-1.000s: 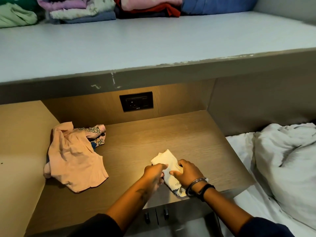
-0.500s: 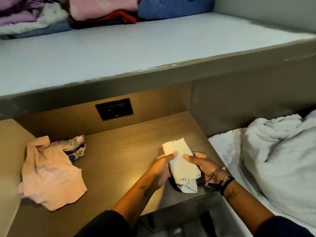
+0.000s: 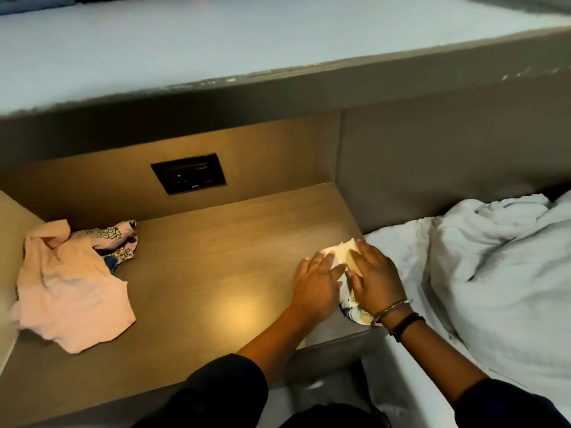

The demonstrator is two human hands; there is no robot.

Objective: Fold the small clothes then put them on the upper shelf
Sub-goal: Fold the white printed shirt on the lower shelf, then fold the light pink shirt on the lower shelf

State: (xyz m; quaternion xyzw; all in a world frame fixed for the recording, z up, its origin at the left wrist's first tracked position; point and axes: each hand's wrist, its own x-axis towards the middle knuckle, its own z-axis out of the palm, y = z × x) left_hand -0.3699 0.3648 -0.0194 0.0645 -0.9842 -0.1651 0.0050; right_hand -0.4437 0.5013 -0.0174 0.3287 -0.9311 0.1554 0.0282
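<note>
Now small cream folded garment [image 3: 340,256] back down on wooden lower shelf [image 3: 216,273], no longer lifted. Left hand [image 3: 318,284] and right hand [image 3: 375,278] flat on it, fingers spread, pressing, gripping nothing. Fold looks nearly finished; grey upper shelf [image 3: 247,41] next. Crumpled pink garment [image 3: 71,291] waits, unfolded.

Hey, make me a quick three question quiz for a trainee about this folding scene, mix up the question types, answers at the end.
1. True or false: both hands press flat on the white cloth.
2. Multiple choice: the pink shirt lies A) on the upper shelf, B) on the wooden surface, far left, C) on the bed.
3. Fill in: the bracelets are on the ____ wrist.

Key
1. True: the left hand and right hand lie palm down on it.
2. B
3. right
</note>
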